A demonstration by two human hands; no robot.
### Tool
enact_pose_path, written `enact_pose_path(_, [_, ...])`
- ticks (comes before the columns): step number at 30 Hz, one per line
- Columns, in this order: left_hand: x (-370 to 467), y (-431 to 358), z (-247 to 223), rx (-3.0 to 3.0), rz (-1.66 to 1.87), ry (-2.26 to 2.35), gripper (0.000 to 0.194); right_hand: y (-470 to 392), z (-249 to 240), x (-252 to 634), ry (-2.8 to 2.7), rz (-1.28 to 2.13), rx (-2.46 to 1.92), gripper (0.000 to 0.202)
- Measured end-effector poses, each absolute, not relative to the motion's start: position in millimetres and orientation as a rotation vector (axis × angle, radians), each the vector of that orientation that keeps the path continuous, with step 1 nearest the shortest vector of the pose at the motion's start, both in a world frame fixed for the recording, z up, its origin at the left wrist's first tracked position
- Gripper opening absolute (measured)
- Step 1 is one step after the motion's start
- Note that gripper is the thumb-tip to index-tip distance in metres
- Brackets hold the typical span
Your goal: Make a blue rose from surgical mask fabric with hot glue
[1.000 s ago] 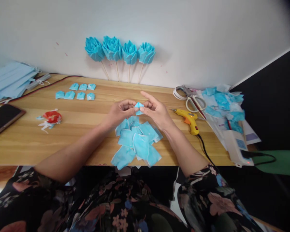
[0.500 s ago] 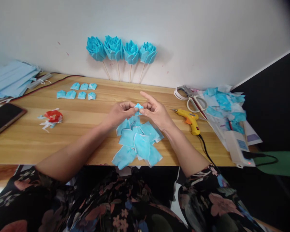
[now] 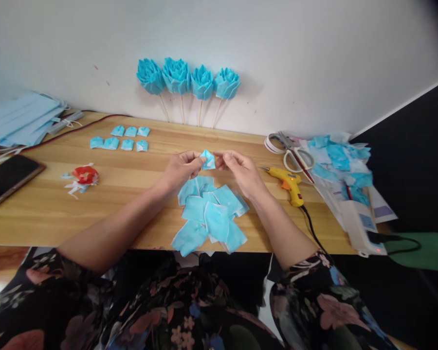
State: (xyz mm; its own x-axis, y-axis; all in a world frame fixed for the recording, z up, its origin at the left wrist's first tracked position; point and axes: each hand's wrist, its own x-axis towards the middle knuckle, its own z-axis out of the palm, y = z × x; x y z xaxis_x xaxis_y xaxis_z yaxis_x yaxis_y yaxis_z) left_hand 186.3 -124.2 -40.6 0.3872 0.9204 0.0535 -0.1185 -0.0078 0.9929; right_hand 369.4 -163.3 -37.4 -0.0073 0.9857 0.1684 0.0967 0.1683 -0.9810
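My left hand (image 3: 184, 170) pinches a small folded piece of blue fabric (image 3: 209, 160) by its left edge, thumb on top. The piece has a pointed top and a visible crease. Just to its right is my right hand (image 3: 241, 170), fingers loosely bent and nothing visible in them; whether its index fingertip touches the piece I cannot tell. Below both hands lies a loose pile of blue fabric pieces (image 3: 217, 221), overlapping one another near the table's front edge. Similar folded blue pieces (image 3: 110, 143) lie in two rows at the back left.
Several blue fabric flowers (image 3: 177, 75) on sticks lean against the wall. At right are a yellow glue gun (image 3: 284, 180), scissors (image 3: 298, 160), a tape roll (image 3: 273, 143), blue scraps (image 3: 337, 158) and a power strip (image 3: 361, 228). Left are face masks (image 3: 20, 119), a phone (image 3: 10, 180) and a red scrap (image 3: 85, 176).
My right hand has drawn back to the right off the folded piece, and its raised index finger has come down. The left hand still holds the piece. The view has shifted slightly.
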Motion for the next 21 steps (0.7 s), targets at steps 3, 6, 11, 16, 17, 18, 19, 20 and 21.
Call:
enact_pose_path(3, [186.5,-124.4,-40.7,1.317,0.985,0.813,0.027,-164.1,-36.0,368.5,-1.43,1.01,-1.184,0.037])
enact_pose_path(6, [186.4,-123.7,-41.5,1.326,0.983,0.822,0.027,-166.4,-33.3,367.5,-1.479,1.035,-1.198,0.03])
enact_pose_path(11, [187.0,-123.0,-43.4,1.31,0.991,0.827,0.026,-168.4,-31.4,365.0,-1.532,1.058,-1.243,0.024])
enact_pose_path(16, [188.6,-125.3,-41.9,1.315,0.984,0.858,0.025,-167.0,-35.2,362.0,-1.615,0.931,-1.303,0.021])
enact_pose_path(17, [188.6,-125.4,-41.5,1.317,0.979,0.866,0.024,-167.2,-35.1,361.3,-1.636,0.899,-1.311,0.019])
enact_pose_path(18, [188.3,-125.2,-41.1,1.319,0.973,0.873,0.024,-167.5,-34.4,360.9,-1.656,0.868,-1.321,0.018])
enact_pose_path(19, [187.7,-124.6,-40.7,1.32,0.967,0.878,0.024,-167.9,-33.3,361.2,-1.674,0.847,-1.33,0.017])
enact_pose_path(20, [186.9,-123.9,-40.1,1.321,0.963,0.882,0.024,-168.1,-31.8,362.4,-1.688,0.843,-1.336,0.018])
enact_pose_path(21, [185.8,-123.0,-39.3,1.323,0.959,0.883,0.024,-168.1,-30.2,364.6,-1.698,0.864,-1.335,0.02])
